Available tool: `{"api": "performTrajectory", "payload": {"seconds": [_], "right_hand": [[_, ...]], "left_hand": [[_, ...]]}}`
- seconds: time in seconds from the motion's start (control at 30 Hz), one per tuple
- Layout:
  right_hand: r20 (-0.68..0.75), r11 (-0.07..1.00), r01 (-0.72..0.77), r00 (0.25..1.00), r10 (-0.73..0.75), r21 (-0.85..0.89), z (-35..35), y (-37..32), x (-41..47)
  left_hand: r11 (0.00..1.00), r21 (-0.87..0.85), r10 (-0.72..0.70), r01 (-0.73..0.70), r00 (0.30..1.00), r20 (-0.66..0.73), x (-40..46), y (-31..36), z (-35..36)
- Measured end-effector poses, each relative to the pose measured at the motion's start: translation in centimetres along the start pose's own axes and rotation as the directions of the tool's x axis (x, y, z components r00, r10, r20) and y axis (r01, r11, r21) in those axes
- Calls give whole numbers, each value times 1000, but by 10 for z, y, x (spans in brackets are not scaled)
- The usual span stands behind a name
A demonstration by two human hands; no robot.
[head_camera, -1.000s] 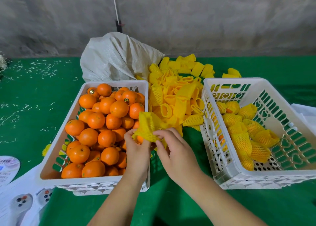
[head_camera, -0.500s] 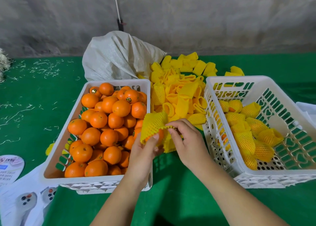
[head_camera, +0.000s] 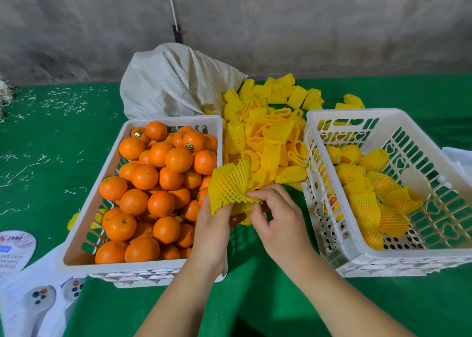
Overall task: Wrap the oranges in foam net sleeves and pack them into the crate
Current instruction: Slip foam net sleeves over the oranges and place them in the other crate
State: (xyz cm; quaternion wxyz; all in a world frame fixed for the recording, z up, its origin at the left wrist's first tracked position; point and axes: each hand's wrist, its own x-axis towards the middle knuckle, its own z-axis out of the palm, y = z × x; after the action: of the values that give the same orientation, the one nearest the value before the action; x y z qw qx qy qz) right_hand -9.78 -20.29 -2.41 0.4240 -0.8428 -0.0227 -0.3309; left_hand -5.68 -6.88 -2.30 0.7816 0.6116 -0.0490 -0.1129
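Papers (head_camera: 23,296) at left table (head_camera: 51,142) corner, well left of orange crate. Orange crate (head_camera: 84,224) heaped with bare oranges (head_camera: 163,183): most wrapping left. Left hand (head_camera: 212,227) at crate's right rim, fingers curled under foam net sleeve (head_camera: 229,183), orange inside mostly covered. Right hand (head_camera: 278,216) pinches sleeve's lower edge. Loose sleeve pile (head_camera: 268,137) and sack (head_camera: 176,81) behind. Packing crate (head_camera: 329,237) right: about a dozen wrapped oranges (head_camera: 365,196), much room. Path clear.

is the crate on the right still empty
No, the right crate already holds several sleeved oranges lying on its floor.
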Motion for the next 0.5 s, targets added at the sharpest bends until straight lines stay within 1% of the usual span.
{"api": "performTrajectory", "payload": {"seconds": [0.07,0.13,0.2,0.23,0.27,0.3,0.33,0.37,0.4,0.43,0.5], "right_hand": [[16,999,38,999,-38,-3,3,-3,-6],[76,1000,30,997,-29,-6,4,-2,-12],[178,998,-52,983,45,34,2,1,-15],[226,985,-146,966,122,94,-1,1,-14],[252,942,-279,940,229,186,-5,-1,-11],[260,857,-419,900,348,301,-8,-5,-7],[284,733,-530,848,448,425,-10,-9,-1],[351,586,-610,790,503,534,-9,-11,4],[427,468,-658,746,511,590,-5,-13,8],[477,429,-682,726,496,592,-1,-13,11],[501,476,-693,720,480,541,4,-16,15]], "left_hand": [[1000,-8,-4,3,999,-40,1,0,2],[1000,6,1,0,997,-75,1,-1,4],[999,42,24,-21,996,-86,-2,-3,5],[997,64,47,-41,995,-87,-2,-4,4],[994,91,72,-65,994,-77,-3,-6,3],[988,123,98,-91,994,-54,-4,-8,3],[978,168,129,-125,992,-14,-5,-8,5],[958,231,164,-170,985,44,-8,-9,7],[929,304,189,-212,976,104,-10,-10,10],[894,378,198,-242,968,152,-12,-12,13],[805,536,179,-255,965,191,-15,-16,15]]}}
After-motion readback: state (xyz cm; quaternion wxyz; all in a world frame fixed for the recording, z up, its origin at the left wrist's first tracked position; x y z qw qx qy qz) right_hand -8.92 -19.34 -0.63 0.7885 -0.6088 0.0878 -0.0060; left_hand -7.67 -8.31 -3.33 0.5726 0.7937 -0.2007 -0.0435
